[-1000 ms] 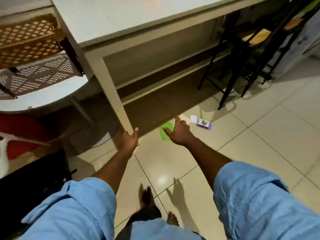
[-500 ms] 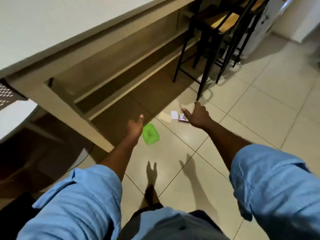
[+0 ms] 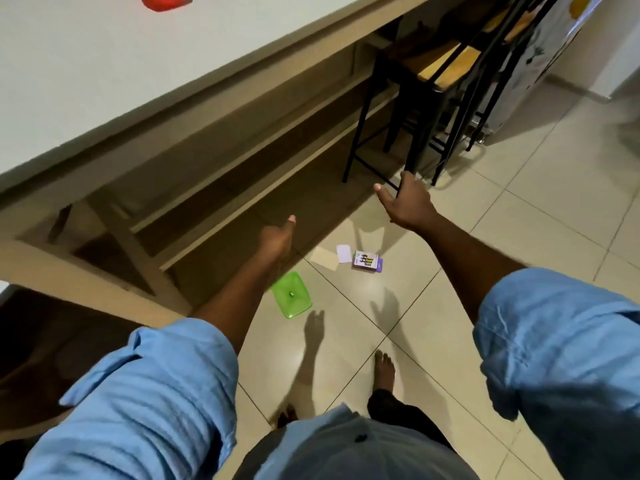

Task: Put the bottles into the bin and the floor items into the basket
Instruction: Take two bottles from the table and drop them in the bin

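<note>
Several items lie on the tiled floor ahead of me: a green plastic lid (image 3: pixel 291 299), a beige card (image 3: pixel 325 258), a small white card (image 3: pixel 344 253) and a purple box (image 3: pixel 367 261). My left hand (image 3: pixel 277 237) hangs in the air above and just left of the green lid, fingers loosely apart, holding nothing. My right hand (image 3: pixel 407 200) is stretched out above and beyond the cards and purple box, thumb spread, empty. No bottle, bin or basket is in view.
A long white table (image 3: pixel 104 74) with a lower shelf runs along the left, its leg (image 3: pixel 138 258) close to my left arm. Black metal stools (image 3: pixel 433 98) with wooden seats stand behind my right hand. My bare feet (image 3: pixel 384 368) are on the tiles below the items.
I have stepped closer, so the floor items now sit lower in view, under my hands. Both hands have risen and spread further apart, and remain empty.
</note>
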The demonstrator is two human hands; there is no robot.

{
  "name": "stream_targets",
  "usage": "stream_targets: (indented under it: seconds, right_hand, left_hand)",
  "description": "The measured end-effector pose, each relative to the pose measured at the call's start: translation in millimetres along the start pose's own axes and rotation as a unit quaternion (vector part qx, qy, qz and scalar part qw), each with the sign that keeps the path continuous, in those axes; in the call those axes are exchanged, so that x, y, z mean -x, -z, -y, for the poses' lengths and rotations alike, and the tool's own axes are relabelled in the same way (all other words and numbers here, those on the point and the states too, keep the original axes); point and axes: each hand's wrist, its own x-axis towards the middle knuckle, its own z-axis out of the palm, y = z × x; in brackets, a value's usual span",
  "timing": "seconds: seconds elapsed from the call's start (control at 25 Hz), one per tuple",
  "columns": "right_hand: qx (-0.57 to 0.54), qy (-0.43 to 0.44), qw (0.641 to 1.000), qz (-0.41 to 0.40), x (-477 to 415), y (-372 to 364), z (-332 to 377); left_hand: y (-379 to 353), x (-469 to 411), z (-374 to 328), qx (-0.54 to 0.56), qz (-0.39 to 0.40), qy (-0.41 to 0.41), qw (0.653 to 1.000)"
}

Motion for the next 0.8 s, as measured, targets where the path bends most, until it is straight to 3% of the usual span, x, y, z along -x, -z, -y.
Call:
stream_targets:
  seconds: [0.2,0.44,0.64,0.8]
  right_hand:
    - [0.033,0.132,0.991,0.011,-78,41,11]
    - [0.000,0.211,0.977,-0.030,-139,69,52]
    - [0.026,0.320,0.934,-0.158,-172,75,102]
    - [-0.005,0.331,0.928,-0.170,-190,70,172]
  left_hand:
    - [-40,-12,-76,0.009,-0.025,-0.065,0.998]
    - [-60,-3,-157,-0.034,-0.102,-0.207,0.972]
    - [-25,5,-229,0.020,-0.186,-0.292,0.938]
    - [30,-6,-270,0.015,-0.225,-0.315,0.922]
